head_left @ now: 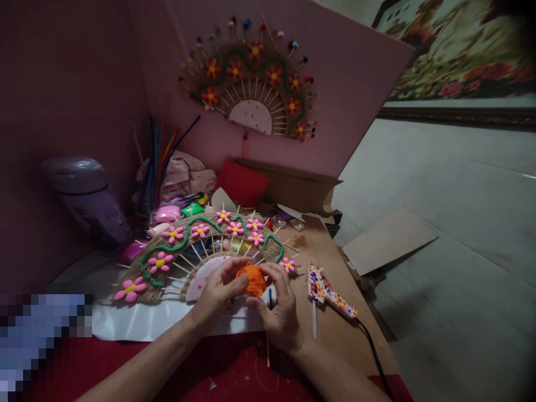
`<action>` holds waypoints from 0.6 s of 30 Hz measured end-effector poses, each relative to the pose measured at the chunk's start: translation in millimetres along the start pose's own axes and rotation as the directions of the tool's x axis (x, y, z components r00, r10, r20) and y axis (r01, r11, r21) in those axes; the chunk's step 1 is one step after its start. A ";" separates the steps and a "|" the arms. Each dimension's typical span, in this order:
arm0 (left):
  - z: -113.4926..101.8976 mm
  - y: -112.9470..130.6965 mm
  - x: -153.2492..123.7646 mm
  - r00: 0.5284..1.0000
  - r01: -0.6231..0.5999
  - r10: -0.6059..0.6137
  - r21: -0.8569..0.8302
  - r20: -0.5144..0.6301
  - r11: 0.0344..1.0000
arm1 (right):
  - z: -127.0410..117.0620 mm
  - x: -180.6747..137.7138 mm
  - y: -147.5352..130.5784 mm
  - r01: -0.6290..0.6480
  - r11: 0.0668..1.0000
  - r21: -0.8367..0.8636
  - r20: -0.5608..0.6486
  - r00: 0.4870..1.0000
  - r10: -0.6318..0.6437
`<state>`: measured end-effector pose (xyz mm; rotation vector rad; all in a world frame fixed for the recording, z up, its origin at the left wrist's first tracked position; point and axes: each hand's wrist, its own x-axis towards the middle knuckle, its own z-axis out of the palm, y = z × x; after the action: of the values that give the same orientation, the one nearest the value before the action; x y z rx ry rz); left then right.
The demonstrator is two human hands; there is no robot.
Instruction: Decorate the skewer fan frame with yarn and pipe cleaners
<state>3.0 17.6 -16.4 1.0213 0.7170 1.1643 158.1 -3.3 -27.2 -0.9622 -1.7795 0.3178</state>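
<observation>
Between the fingers of both hands is a small ball of orange yarn (251,280). My left hand (220,286) pinches it from the left with thumb and fingers. On the other side my right hand (281,310) closes round it. Just behind them lies a half-round fan decoration (167,245), wrapped in brown twine, with pink flowers, a wavy green strip and thin sticks. Its pale dotted centre is partly covered by my left hand. A white item with a blue band (272,297) shows behind my right fingers; its kind is unclear. A thin wooden stick (268,354) points out below.
A flower-patterned glue gun (330,296) with a black cord lies on cardboard at the right. At the left stands a purple flask (87,195), near coloured pipe cleaners (161,162) and clay packets (167,213). A similar fan (251,72) hangs on the pink wall.
</observation>
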 end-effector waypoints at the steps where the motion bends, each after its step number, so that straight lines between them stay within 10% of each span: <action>1: 0.1 0.8 -0.1 1.000 -0.024 0.024 0.012 -0.017 1.000 | -0.5 0.1 -0.1 -0.012 1.000 0.016 0.002 1.000 0.012; 18: 6.8 3.1 -0.5 0.992 -0.106 0.100 0.079 0.082 0.991 | -4.6 7.2 4.4 -0.021 0.997 0.075 -0.038 0.999 0.024</action>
<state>7.6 15.5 -10.9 1.1788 0.6618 1.1851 163.2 3.7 -23.2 -0.9300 -1.7112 0.3750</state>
